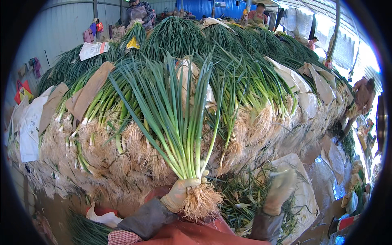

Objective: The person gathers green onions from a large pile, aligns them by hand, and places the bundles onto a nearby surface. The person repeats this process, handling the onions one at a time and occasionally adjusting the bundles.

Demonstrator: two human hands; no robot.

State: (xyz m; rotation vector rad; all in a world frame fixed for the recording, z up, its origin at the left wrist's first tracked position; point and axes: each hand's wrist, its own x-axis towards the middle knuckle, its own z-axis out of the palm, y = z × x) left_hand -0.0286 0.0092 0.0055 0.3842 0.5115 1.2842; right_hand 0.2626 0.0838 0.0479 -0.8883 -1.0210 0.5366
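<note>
My left hand (178, 193), in a pale glove, grips a bunch of green onions (186, 144) by the white stems just above the roots. The leaves fan upward and away from me, and the tangled tan roots (202, 200) hang below the fist. To the right, my gloved right hand (280, 190) is raised, blurred by motion, apart from the bunch. A pale streak shows by its fingers; whether it holds anything is unclear. Beneath it lies a heap of stripped leaves (245, 199) on a dirty pale sheet (301, 190). A red apron (196, 232) covers my lap.
A long heap of green onions (257, 92) stretches ahead, roots towards me, with brown and white sacking (88, 88) over parts. More green onions (82, 228) lie at lower left. The floor (321, 165) looks wet at right. A person (363, 95) stands at right; others work behind the heap.
</note>
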